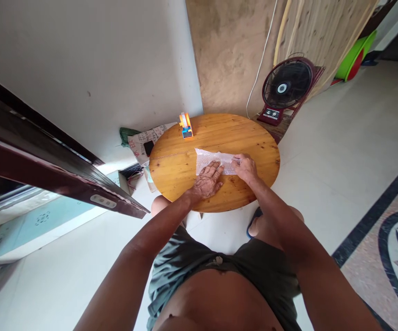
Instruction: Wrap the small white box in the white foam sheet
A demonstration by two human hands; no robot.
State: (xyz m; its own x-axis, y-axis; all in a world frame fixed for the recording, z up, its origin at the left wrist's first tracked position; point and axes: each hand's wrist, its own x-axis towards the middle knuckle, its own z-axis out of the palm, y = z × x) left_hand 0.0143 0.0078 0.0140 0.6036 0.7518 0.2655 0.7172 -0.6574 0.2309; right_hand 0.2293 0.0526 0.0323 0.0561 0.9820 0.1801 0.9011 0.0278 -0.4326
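Note:
A sheet of clear bubble wrap (210,158) lies on a round wooden table (171,168). My left hand (207,180) rests flat on the near edge of the wrap, fingers stretched out. My right hand (245,167) sits at the wrap's right end with its fingers curled, pinching that edge. A small orange, white and blue toy-like object (185,125) stands at the table's far left rim, apart from both hands.
A dark red floor fan (286,88) stands behind the table against a wooden board. Papers and a green bag (140,138) lie on the floor by the white wall. A dark wooden door frame (47,156) is at left. Patterned floor tiles (385,248) lie at right.

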